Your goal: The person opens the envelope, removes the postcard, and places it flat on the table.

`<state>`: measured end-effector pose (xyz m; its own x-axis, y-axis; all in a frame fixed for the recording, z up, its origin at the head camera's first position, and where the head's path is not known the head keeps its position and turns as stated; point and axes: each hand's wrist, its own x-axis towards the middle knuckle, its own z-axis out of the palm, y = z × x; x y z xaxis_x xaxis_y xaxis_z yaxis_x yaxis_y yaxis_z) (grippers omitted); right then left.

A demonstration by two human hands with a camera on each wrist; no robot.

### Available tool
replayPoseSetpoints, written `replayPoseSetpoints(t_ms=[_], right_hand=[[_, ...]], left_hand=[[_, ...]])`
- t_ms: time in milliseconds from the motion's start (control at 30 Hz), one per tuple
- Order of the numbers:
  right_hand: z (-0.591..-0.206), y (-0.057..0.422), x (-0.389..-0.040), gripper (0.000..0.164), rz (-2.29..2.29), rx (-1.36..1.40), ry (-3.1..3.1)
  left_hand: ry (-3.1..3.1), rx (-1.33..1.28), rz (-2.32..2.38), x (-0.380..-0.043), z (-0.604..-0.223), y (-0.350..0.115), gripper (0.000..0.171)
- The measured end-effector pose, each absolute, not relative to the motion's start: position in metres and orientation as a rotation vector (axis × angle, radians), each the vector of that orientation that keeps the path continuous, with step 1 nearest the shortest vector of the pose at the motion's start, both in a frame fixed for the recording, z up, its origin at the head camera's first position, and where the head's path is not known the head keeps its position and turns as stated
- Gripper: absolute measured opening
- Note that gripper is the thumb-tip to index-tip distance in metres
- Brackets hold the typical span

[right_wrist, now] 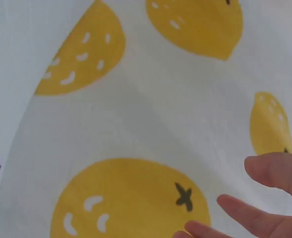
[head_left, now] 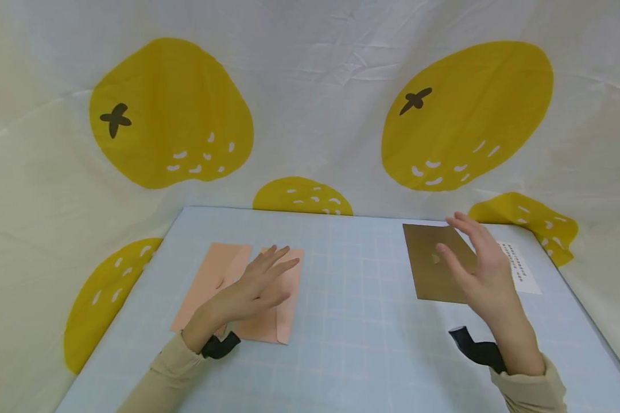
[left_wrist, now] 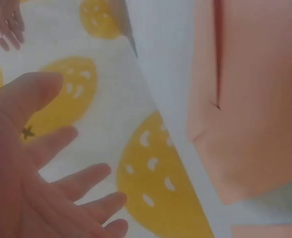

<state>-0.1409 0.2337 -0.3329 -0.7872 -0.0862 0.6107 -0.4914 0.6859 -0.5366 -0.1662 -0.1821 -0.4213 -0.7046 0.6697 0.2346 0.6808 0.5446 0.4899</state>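
Observation:
Two pink envelopes lie side by side on the left half of the table in the head view, the left one (head_left: 206, 287) tilted, the other (head_left: 289, 287) partly covered by my left hand (head_left: 250, 289). That hand hovers over them, fingers spread and holding nothing; in the left wrist view the hand (left_wrist: 51, 168) stands apart from a pink envelope (left_wrist: 260, 114). On the right lies a brown envelope (head_left: 434, 281), overlapping a white card (head_left: 522, 272) with printed text. My right hand (head_left: 483, 275) is raised above these two, thumb and fingers apart, holding nothing; its fingers (right_wrist: 255, 215) also show in the right wrist view.
A pale blue checked cloth covers the table (head_left: 351, 321). Behind and around it hangs a white curtain (head_left: 315, 115) printed with large yellow fruit. A black strap (head_left: 219, 346) is on the left wrist and another black strap (head_left: 477, 350) on the right.

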Motion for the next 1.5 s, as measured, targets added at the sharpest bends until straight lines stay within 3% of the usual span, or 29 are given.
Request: replayPoseSetpoints(t_ms=[300, 633, 867, 1100, 1500], right_hand=[[-0.369, 0.169, -0.15, 0.055, 0.986, 0.622, -2.489], [-0.413, 0.118, -0.151, 0.077, 1.133, 0.783, -2.767], [-0.443, 0.089, -0.148, 0.09, 1.316, 0.942, -3.028], [-0.463, 0.065, -0.144, 0.093, 1.374, 0.993, -3.112], [-0.457, 0.03, -0.142, 0.09, 1.285, 1.055, -3.176]], left_hand=[[-2.918, -1.112, -0.755, -0.17, -0.433, -0.211, 0.08], [-3.1, -1.035, -0.657, -0.169, -0.443, -0.222, 0.117], [-3.1, -1.016, -0.682, -0.168, -0.449, -0.225, 0.12], [-3.126, -0.979, -0.724, -0.163, -0.454, -0.226, 0.123], [-3.178, -1.037, -0.772, -0.165, -0.463, -0.224, 0.122]])
